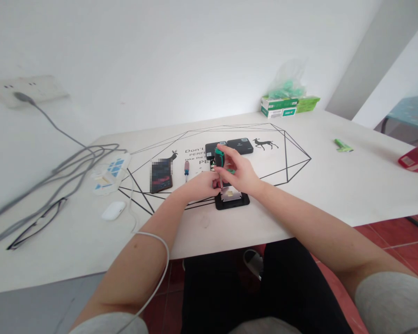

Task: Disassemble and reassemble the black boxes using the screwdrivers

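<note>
My right hand (245, 174) is closed around the green and black handle of a screwdriver (219, 159), held nearly upright with its shaft pointing down. Its tip is hidden among my fingers. My left hand (205, 184) has its fingertips pinched together beside the lower shaft; what they hold is hidden. Under both hands lies an open black casing (228, 204) with a silvery metal plate (231, 193) in it. Just behind the hands are a black box (212, 149) and a second black box (240, 146).
A small screwdriver (186, 168) and a phone (161, 175) lie to the left. Farther left are a white earbud case (113, 210), a power strip (114, 169), glasses (38, 222) and grey cables. Green-white boxes (279, 104) stand against the wall. A white cord crosses my left arm.
</note>
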Available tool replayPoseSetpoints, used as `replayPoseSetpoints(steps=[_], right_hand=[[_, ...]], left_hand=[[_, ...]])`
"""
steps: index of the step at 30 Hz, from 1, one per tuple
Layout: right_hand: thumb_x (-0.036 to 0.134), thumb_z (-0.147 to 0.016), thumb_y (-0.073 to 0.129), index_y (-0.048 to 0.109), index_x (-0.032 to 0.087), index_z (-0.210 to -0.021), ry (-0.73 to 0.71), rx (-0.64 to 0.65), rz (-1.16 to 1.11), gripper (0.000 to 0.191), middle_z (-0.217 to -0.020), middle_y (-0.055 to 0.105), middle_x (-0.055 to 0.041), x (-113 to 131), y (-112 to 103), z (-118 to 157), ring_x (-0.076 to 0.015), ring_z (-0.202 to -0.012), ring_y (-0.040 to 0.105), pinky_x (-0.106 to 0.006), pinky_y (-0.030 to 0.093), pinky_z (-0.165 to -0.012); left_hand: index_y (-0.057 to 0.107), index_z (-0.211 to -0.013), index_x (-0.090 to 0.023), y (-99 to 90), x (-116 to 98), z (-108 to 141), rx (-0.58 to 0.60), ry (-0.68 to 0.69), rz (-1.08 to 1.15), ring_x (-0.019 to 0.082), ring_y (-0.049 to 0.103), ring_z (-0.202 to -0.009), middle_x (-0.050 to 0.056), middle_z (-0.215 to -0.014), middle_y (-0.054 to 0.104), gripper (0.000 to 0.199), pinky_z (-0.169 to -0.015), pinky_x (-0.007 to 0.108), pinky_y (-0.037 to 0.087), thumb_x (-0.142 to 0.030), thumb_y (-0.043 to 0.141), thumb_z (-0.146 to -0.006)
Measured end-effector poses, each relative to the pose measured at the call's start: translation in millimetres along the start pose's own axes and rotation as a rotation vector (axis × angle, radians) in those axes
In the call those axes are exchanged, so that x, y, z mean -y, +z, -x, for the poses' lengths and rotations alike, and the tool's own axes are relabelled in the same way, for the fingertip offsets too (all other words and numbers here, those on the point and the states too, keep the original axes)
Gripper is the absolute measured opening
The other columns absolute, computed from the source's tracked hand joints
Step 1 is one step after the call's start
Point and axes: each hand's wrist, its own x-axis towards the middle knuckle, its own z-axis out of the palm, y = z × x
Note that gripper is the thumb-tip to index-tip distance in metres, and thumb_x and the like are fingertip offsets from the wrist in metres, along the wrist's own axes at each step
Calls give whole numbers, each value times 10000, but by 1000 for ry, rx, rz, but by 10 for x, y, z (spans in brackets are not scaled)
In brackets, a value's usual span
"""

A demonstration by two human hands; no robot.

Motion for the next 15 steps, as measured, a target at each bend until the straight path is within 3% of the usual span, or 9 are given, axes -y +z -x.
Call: replayPoseSetpoints(steps=[7,15], right_hand=[[465,-959,675,539,328,-1487,-18,16,38,562,-1282,691,-98,-35,-2,-1,-227,-888,704,-486,688,-887],[447,-920,738,552,271,-1426,-35,-51,80,567,-1341,660,-130,-91,24,-41,-216,-836,657,-464,658,-794]], left_hand=[[659,-773,-224,10,0,-1,-2,-21,5,195,632,-672,8,-751,689,78,-618,311,493,-175,613,-732],[661,-798,-214,32,53,-19,-15,6,-5,183,611,-665,3,-739,662,107,-625,299,484,-173,605,-717]])
